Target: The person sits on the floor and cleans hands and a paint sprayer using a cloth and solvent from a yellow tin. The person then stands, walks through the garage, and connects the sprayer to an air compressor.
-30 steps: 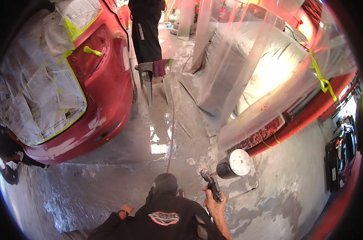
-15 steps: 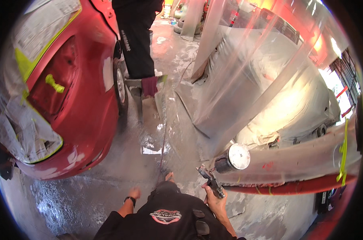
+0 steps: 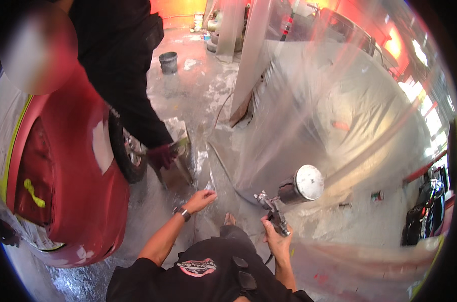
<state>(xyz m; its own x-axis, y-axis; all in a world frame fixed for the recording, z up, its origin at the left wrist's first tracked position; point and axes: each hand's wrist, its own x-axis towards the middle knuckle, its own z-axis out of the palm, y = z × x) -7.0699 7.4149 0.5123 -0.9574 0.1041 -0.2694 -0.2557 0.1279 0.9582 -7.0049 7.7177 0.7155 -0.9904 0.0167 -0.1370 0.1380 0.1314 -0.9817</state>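
My right hand (image 3: 277, 241) is wrapped round the handle of a spray gun (image 3: 272, 214). A round cup with a pale, paint-marked lid (image 3: 310, 182) is attached to the gun, tilted to the right. In front of my body, my left hand (image 3: 201, 200) reaches forward over the floor, its fingers loosely stretched and nothing visible in them. A watch (image 3: 183, 214) is on the left wrist. Left of that hand stands a red car (image 3: 82, 166) with bare grey-white patches, masking paper and yellow-green tape.
A person in dark clothes (image 3: 117, 60) bends beside the car, near its wheel (image 3: 130, 151) and a low stand (image 3: 175, 173). Clear plastic sheeting (image 3: 299, 100) hangs on the right over a covered vehicle. A hose (image 3: 223, 163) crosses the floor; a dark bucket (image 3: 168, 63) stands farther off.
My left hand has risen forward and right. The spray gun has shifted slightly right and down in view. The other person has moved left and bent down. The view has turned.
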